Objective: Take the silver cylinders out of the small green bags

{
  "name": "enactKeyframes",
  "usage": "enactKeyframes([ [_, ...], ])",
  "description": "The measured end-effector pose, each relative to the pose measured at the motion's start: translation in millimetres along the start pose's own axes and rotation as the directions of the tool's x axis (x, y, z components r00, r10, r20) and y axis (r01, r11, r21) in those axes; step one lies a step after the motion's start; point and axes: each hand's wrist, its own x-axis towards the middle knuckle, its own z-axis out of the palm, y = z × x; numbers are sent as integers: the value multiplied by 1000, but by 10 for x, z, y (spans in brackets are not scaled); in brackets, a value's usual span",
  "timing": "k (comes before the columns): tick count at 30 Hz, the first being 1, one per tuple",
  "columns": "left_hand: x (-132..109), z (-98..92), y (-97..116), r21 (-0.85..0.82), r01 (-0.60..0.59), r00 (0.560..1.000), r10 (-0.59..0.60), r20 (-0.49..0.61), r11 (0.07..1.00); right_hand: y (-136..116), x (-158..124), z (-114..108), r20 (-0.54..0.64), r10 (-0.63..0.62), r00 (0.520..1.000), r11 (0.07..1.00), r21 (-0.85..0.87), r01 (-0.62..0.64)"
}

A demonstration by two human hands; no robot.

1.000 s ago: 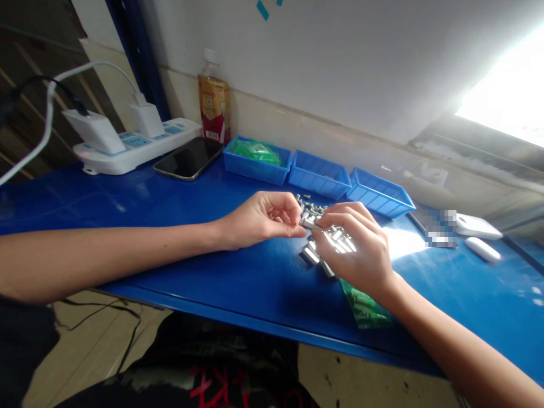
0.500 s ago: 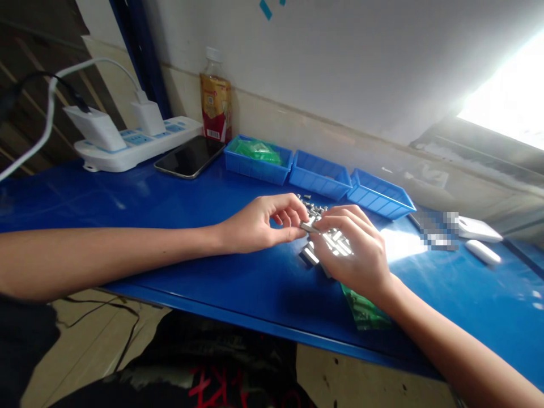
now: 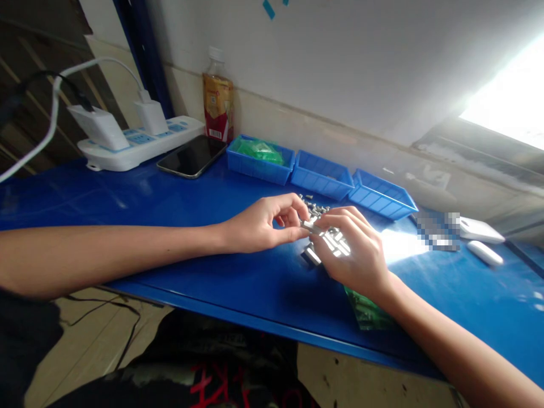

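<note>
My left hand (image 3: 272,224) pinches one end of a small silvery metal piece (image 3: 311,227) between thumb and fingertips. From the other side, my right hand (image 3: 357,246) closes its fingers on the same piece, hiding part of it. Just behind the fingertips, several small screws (image 3: 313,208) lie loose on the blue table (image 3: 255,289). Shiny rectangular metal pieces (image 3: 335,242) are piled under and beside my right hand, partly covered by it. A green plastic bag (image 3: 368,311) sits below my right wrist.
Three blue bins stand along the wall: a left bin (image 3: 259,169) with green bags, a middle bin (image 3: 321,180) and a right bin (image 3: 382,198). Left of them are a phone (image 3: 192,157), a bottle (image 3: 218,102) and a power strip (image 3: 147,139). White objects (image 3: 484,253) lie at right.
My left thumb has come slightly up and in against the metal piece. Both hands otherwise stay in place, and the view has shifted a little.
</note>
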Motion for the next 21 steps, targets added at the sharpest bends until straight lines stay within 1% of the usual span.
enactKeyframes([
  [10,0,4,22,33,-7,1000,7,2,999,-15,13,-6,-8,-17,1000,1000,9,18],
  [13,-5,4,31,61,-28,999,29,-14,998,-17,2,-9,-10,-12,1000,1000,13,12],
  [18,-17,1,47,110,-78,996,83,-43,991,-15,-17,-13,4,39,999,999,-11,-39],
  [21,-19,-4,55,149,-89,995,96,-41,985,-18,-14,-15,13,21,1000,1000,0,-21],
])
